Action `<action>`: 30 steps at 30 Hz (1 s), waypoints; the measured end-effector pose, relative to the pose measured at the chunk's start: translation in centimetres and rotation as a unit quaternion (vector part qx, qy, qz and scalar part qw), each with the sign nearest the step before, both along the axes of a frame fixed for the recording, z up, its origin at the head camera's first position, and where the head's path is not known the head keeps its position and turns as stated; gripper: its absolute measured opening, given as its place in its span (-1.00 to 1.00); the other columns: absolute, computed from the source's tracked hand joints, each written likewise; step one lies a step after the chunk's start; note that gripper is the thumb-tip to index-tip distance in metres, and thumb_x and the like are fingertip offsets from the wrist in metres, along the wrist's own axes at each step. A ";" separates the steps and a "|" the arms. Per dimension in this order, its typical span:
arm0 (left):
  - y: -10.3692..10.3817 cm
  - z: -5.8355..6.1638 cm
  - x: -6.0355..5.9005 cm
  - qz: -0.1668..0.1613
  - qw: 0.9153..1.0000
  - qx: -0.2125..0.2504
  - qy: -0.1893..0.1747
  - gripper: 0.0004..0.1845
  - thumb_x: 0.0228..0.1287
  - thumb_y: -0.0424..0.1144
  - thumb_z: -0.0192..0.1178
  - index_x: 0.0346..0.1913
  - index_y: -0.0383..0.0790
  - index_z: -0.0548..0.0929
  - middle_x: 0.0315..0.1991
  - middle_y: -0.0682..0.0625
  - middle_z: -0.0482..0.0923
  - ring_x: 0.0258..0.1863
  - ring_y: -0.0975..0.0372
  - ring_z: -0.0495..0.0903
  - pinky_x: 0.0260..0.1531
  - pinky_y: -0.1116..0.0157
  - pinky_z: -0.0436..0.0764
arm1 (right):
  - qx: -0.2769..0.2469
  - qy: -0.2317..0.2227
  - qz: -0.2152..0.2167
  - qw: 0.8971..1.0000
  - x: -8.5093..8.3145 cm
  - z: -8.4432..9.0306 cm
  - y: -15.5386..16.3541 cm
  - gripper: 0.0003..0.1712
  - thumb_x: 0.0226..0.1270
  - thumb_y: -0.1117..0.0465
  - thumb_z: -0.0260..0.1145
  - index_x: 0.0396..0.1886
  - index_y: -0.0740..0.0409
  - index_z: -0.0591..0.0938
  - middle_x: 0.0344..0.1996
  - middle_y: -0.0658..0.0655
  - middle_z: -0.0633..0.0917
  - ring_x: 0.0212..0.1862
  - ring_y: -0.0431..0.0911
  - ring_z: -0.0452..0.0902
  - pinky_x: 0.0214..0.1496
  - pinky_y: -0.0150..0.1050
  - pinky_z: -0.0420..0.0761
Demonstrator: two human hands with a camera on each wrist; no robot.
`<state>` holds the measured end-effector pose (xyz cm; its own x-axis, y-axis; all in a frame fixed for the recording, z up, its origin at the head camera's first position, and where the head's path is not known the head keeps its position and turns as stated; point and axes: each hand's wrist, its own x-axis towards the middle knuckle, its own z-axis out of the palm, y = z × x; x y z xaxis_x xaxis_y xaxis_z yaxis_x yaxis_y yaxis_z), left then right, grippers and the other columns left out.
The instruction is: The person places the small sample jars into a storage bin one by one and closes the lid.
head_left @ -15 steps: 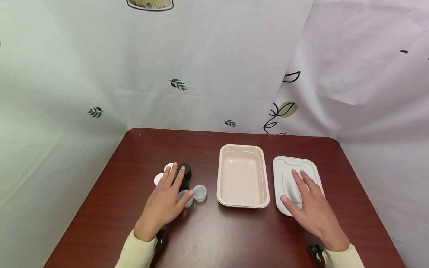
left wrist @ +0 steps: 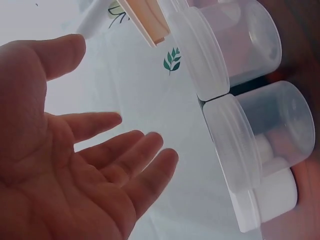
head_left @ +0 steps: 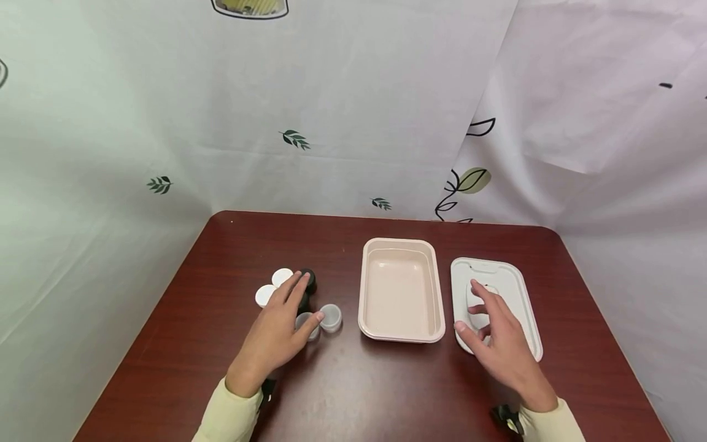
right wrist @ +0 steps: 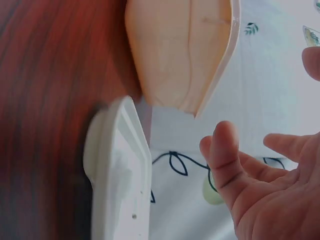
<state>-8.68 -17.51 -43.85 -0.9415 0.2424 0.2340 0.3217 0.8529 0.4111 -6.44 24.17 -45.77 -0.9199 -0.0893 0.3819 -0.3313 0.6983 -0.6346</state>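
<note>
a dark red bench (head_left: 353,393) fills the lower half of the head view, with white leaf-print sheets (head_left: 331,92) hung behind and to both sides of it. the biggest thing on the bench is a beige rectangular tray (head_left: 401,334), open side up, near the middle. just to its right, apart from it, lies a white lid (head_left: 516,279), flat on the bench. the right hand (head_left: 497,344) hovers over the near part of that lid with its fingers spread and loosely bent; whether the fingertips touch the lid cannot be told, and the right wrist view shows the palm open with nothing in it. the left hand (head_left: 278,334) is left of the tray, fingers spread and fairly straight, lying over a cluster of small jars; it holds nothing, as the left wrist view shows a bare open palm. two clear small jars (head_left: 331,318) stand just beside its thumb, one partly under it. a black jar (head_left: 310,279) sits at its fingertips, and two white caps (head_left: 265,296) lie just left of those fingers.
</note>
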 end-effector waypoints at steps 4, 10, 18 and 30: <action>0.2 -0.1 0.0 -0.006 1.000 0.018 0.003 -0.12 0.40 0.05 0.41 0.62 -0.23 0.29 0.53 -0.25 0.37 0.47 -0.13 0.47 0.33 -0.16 0.56 | -0.051 -0.026 0.013 0.998 0.1 -0.5 -0.8 -0.05 0.31 0.28 0.52 0.64 -0.03 0.32 0.33 0.24 0.57 0.02 -0.27 0.63 -0.33 -0.46 0.63; 0.5 -0.4 -0.3 -0.026 0.999 0.037 0.020 -0.22 0.34 -0.03 0.47 0.52 -0.25 0.43 0.40 -0.19 0.51 0.34 -0.07 0.59 0.26 -0.11 0.62 | -0.137 -0.061 0.038 0.988 0.2 -1.1 -1.9 -0.14 0.35 0.37 0.46 0.60 0.00 0.36 0.31 0.28 0.56 0.05 -0.28 0.66 -0.30 -0.37 0.68; 0.8 -0.6 -0.4 -0.041 0.998 0.044 0.035 -0.29 0.28 -0.10 0.51 0.43 -0.28 0.54 0.35 -0.19 0.56 0.34 -0.02 0.59 0.28 -0.05 0.62 | -0.185 -0.081 0.032 0.979 0.3 -1.0 -2.6 -0.20 0.37 0.39 0.44 0.57 0.04 0.40 0.30 0.28 0.55 0.02 -0.25 0.67 -0.35 -0.37 0.68; 0.8 -0.5 0.2 -0.051 0.996 0.055 0.051 -0.31 0.20 -0.12 0.57 0.37 -0.24 0.61 0.31 -0.17 0.59 0.29 0.02 0.62 0.25 -0.02 0.63 | -0.216 -0.109 0.034 0.970 0.2 -0.8 -3.2 -0.24 0.39 0.40 0.42 0.55 0.17 0.40 0.27 0.24 0.55 -0.06 -0.26 0.64 -0.34 -0.35 0.71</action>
